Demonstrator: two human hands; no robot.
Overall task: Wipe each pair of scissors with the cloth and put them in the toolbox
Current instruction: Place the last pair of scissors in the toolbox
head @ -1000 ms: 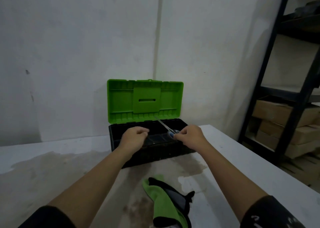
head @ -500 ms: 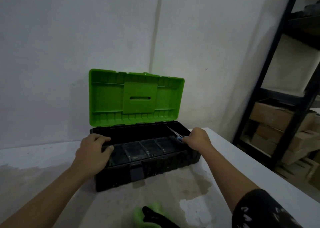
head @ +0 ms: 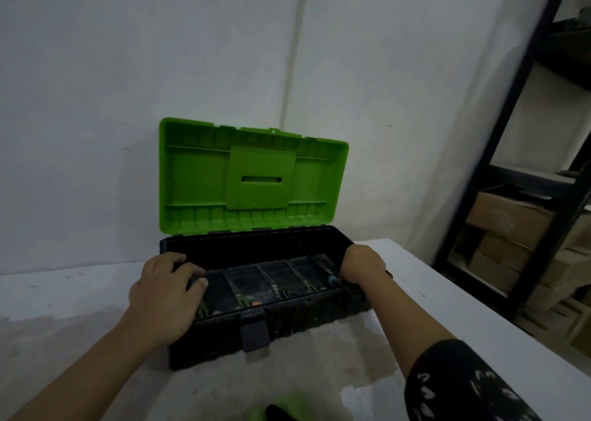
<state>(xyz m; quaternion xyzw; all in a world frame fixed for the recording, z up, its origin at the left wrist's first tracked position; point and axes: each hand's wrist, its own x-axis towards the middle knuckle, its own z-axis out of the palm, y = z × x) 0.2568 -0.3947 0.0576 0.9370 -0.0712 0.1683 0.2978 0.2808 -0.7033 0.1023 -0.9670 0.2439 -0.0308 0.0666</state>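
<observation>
The toolbox (head: 224,340) stands open on the table, black body and green lid (head: 198,177) upright against the wall. A clear divided tray (head: 278,272) lies inside. My left hand (head: 163,296) grips the left end of the box, fingers curled over the tray edge. My right hand (head: 363,264) is down at the right end, shut on a pair of scissors (head: 332,281) with a blue handle, whose blades lie low inside the box. The green and black cloth (head: 287,411) shows blurred at the bottom edge.
The white table (head: 479,308) has a damp stain (head: 335,350) in front of the box. A black shelf rack (head: 499,151) with cardboard boxes (head: 508,219) stands off the table's right edge. A white wall is close behind.
My left hand moved from the middle of the box to its left end. My right hand lowered the scissors into the right end. The view came closer, so the cloth slid down.
</observation>
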